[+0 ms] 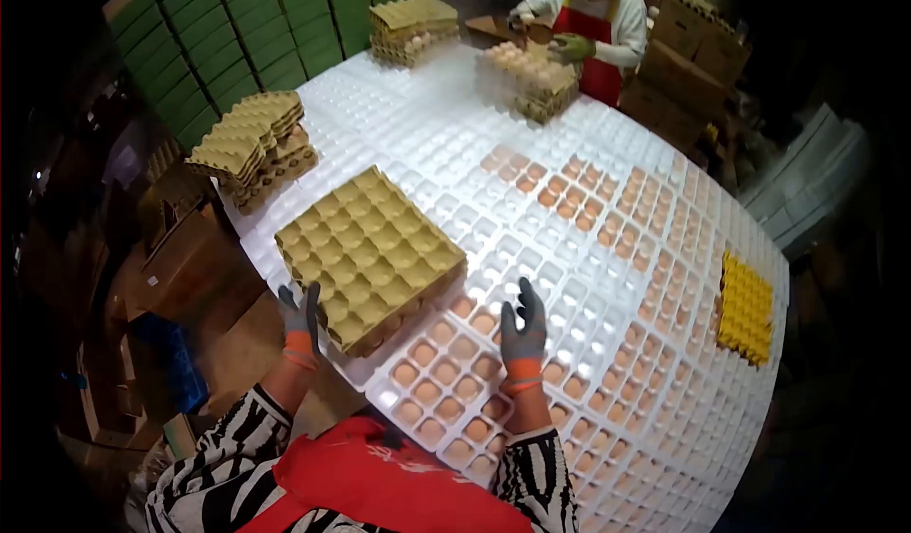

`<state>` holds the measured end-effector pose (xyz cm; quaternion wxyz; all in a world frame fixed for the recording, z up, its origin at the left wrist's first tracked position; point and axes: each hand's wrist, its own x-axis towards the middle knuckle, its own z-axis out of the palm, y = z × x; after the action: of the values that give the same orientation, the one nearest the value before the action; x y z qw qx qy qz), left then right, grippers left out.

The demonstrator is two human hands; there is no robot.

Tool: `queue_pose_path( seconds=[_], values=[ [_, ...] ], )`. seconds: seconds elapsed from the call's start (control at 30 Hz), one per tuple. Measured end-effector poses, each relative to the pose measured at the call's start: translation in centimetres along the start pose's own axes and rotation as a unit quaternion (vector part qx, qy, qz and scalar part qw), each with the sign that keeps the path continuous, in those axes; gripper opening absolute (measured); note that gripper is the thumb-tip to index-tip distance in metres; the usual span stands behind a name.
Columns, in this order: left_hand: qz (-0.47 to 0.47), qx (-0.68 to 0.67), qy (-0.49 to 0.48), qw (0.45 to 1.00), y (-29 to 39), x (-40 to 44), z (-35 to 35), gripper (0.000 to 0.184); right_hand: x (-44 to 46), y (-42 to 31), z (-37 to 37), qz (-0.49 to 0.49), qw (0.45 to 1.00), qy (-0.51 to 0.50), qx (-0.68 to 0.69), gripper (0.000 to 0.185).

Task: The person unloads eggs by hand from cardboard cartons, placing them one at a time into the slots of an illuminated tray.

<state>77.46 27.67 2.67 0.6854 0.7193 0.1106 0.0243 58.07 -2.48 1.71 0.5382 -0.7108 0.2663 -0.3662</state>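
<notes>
Trays (372, 253) beside left hand (299, 317); right hand (524, 332) near eggs (445, 372).

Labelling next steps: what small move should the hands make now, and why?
Probably bring the right hand across to the right edge of the pulp tray, for a two-sided grip. The left hand is at its left edge, contact unclear; the right is open and empty over the plastic egg trays; the pulp tray's top cups hold no eggs.
</notes>
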Motion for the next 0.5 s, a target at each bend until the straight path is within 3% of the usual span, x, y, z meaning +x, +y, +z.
queue_pose_path(
  seconds=[0.03, 0.07, 0.13, 0.2, 0.27, 0.3, 0.37, 0.43, 0.5],
  values=[
    [0.037, -0.058, -0.019, 0.997, -1.1, 0.6, -0.4, 0.081, 0.8, -0.3, 1.3, -0.006, 1.000, -0.010, 0.018, 0.052],
    [0.007, -0.021, -0.047, 0.999, -2.6, 0.8, -1.0, 0.080, 1.8, -0.6, 2.5, -0.012, 0.999, -0.020, 0.035, 0.052],
    [-0.047, 0.044, -0.099, 0.993, -5.3, 0.9, -2.3, 0.078, 5.5, -1.4, 6.4, -0.117, 0.992, -0.045, -0.029, 0.055],
    [0.034, 0.187, -0.137, 0.972, -5.7, 0.6, -2.0, 0.081, 8.1, -1.2, 10.4, -0.155, 0.977, -0.030, -0.143, 0.054],
    [0.078, 0.199, -0.098, 0.972, -6.7, -0.4, -1.5, 0.093, 9.1, -0.8, 12.4, -0.099, 0.957, -0.171, -0.213, 0.050],
    [0.097, 0.178, -0.089, 0.975, -7.8, -0.5, -1.7, 0.097, 9.0, -0.8, 13.0, -0.129, 0.941, -0.214, -0.228, 0.046],
    [0.147, 0.075, -0.073, 0.984, -7.0, -1.4, -0.7, 0.095, 8.3, -1.6, 13.1, -0.114, 0.957, -0.218, -0.154, 0.044],
    [0.152, -0.096, -0.104, 0.978, -0.3, -3.9, -1.6, 0.092, 6.6, -4.3, 12.6, -0.059, 0.975, -0.206, -0.064, 0.043],
    [0.256, 0.041, -0.122, 0.958, 4.7, -2.5, -3.9, 0.088, 5.6, -3.2, 13.6, -0.010, 0.980, -0.173, 0.096, 0.049]
  ],
)
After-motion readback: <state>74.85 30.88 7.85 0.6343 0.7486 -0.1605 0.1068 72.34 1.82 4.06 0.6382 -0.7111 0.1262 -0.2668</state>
